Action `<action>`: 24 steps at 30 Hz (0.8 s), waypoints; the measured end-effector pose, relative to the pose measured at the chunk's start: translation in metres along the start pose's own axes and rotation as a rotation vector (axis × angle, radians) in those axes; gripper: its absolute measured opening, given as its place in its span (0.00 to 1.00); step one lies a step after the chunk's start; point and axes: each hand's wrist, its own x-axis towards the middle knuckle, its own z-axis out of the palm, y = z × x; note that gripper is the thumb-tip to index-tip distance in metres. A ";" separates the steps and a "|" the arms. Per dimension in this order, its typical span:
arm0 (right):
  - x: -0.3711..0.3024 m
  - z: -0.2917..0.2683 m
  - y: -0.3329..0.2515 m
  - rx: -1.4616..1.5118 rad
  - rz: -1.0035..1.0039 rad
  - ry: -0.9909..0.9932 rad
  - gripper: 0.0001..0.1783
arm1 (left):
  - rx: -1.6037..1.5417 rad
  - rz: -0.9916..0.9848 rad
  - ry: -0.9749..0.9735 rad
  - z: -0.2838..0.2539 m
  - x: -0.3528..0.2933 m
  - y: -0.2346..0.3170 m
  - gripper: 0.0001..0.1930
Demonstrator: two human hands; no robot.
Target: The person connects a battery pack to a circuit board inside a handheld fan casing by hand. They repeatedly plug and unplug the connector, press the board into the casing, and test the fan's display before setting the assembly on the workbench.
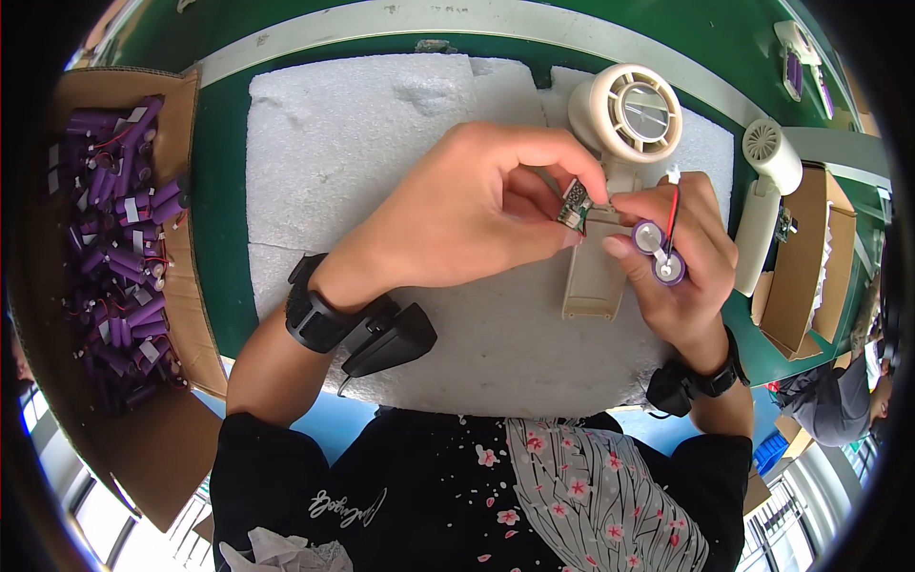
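My left hand [477,205] pinches a small green circuit board [575,205] between thumb and fingertips. In my right hand [691,248] is a purple two-cell battery pack [658,251], its round metal ends facing up. Red and black wires rise from the pack to a white plug [674,174]. Beneath both hands lies a cream handheld fan [624,114] with a round grille head. Its hollow handle shell [593,272] shows between the hands, and its upper part is partly covered by my fingers.
A white foam mat [334,153] covers the green table. At the left stands a cardboard box [181,229] of purple battery packs [124,248]. To the right are another cream fan [767,181], a smaller cardboard box [810,262] and fan parts [801,62]. Another person [843,396] is at the far right.
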 end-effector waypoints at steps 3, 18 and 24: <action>0.002 -0.002 -0.001 0.039 -0.058 -0.032 0.20 | 0.017 0.050 -0.047 -0.003 -0.001 -0.004 0.13; -0.001 0.001 -0.004 -0.192 -0.190 0.006 0.16 | 0.010 0.015 0.002 -0.002 -0.001 0.001 0.06; 0.000 0.000 -0.006 -0.230 -0.171 0.067 0.16 | 0.035 0.081 -0.037 -0.003 0.000 -0.005 0.06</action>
